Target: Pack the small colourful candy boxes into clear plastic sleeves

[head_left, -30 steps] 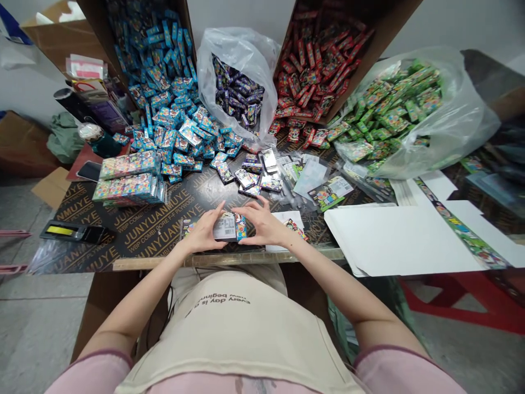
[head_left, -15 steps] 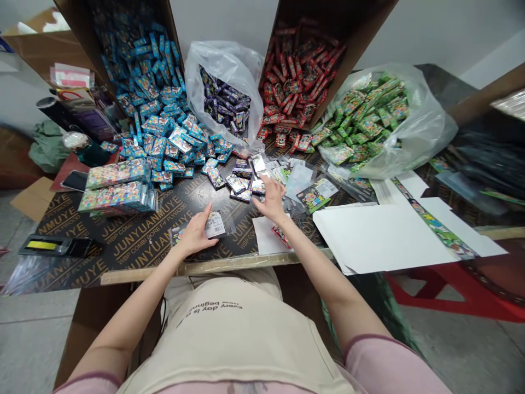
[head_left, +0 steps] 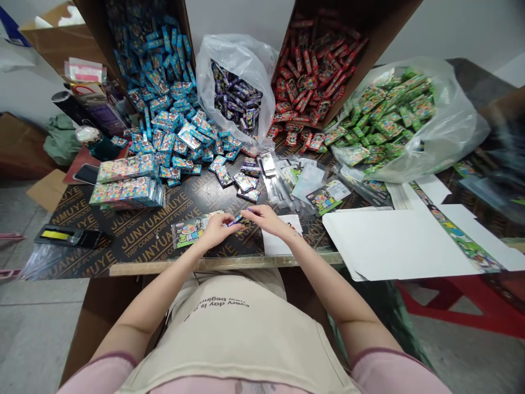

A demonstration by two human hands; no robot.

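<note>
Near the table's front edge, my left hand (head_left: 216,231) and my right hand (head_left: 266,220) meet around a small purple candy box (head_left: 235,220), their fingertips closed on its two ends. Beneath my left hand lies a clear plastic bag with a printed card (head_left: 186,234), partly covered by the hand. A white card (head_left: 282,243) rests under my right wrist. Several loose purple boxes (head_left: 246,183) lie just beyond my hands, beside overlapping clear bags (head_left: 293,178).
Blue boxes (head_left: 172,131) spill from a carton at the back left. A bag of purple boxes (head_left: 235,101), red boxes (head_left: 307,76) and a bag of green boxes (head_left: 381,115) stand along the back. Packed bundles (head_left: 127,186), a tape dispenser (head_left: 69,235) and white sheets (head_left: 385,241) flank me.
My right hand has come back from the loose purple boxes with one of them. My left hand has shifted right to meet it, uncovering more of the printed bag.
</note>
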